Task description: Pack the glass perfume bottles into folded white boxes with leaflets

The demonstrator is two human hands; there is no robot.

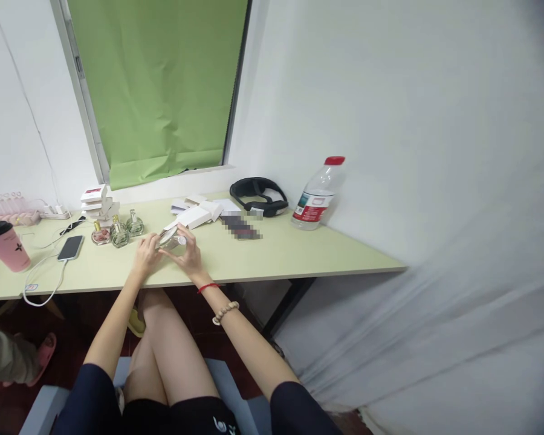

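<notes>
Over the front part of the table, both my hands hold a small, shiny transparent object (171, 240). It looks like glass or plastic, but its exact kind cannot be made out. My left hand (147, 254) has its fingers closed on the left side. From the right, my right hand (189, 254) grips it between thumb and fingers. Just left of my hands stand several round glass perfume bottles (119, 232), green and pink with gold or silver necks. White cardboard boxes (194, 216), partly opened out, lie right behind my hands.
Small white boxes (95, 202) are stacked at the back. On the left are a phone (71, 248) with a white cable and a pink cup (9, 246). A black headset (260, 196) and a large bottle with red cap (317, 196) stand right. Another person's foot (43, 359) shows below left.
</notes>
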